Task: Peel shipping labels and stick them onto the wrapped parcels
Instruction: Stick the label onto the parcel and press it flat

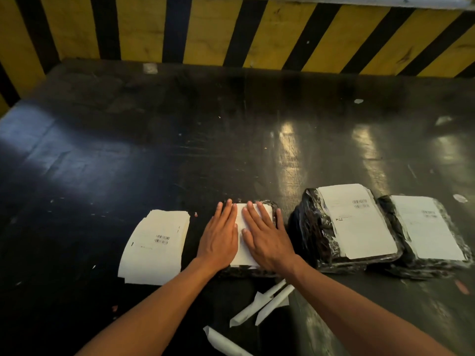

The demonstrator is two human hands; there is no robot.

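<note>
A black wrapped parcel (pixel 274 210) lies in front of me with a white shipping label (pixel 241 249) on its top. My left hand (pixel 219 236) and my right hand (pixel 264 235) both press flat on that label, fingers straight and side by side. A stack of white shipping labels (pixel 154 249) with barcodes lies on the table just left of the parcel. To the right sit two more black wrapped parcels, one (pixel 316 227) beside the other (pixel 390 214), each with a white label on top.
Curled strips of white backing paper (pixel 264 303) lie near the table's front edge, another strip (pixel 223 341) closer to me. The dark glossy table (pixel 180 129) stretches far ahead. A yellow and black striped wall (pixel 231 29) closes off the back.
</note>
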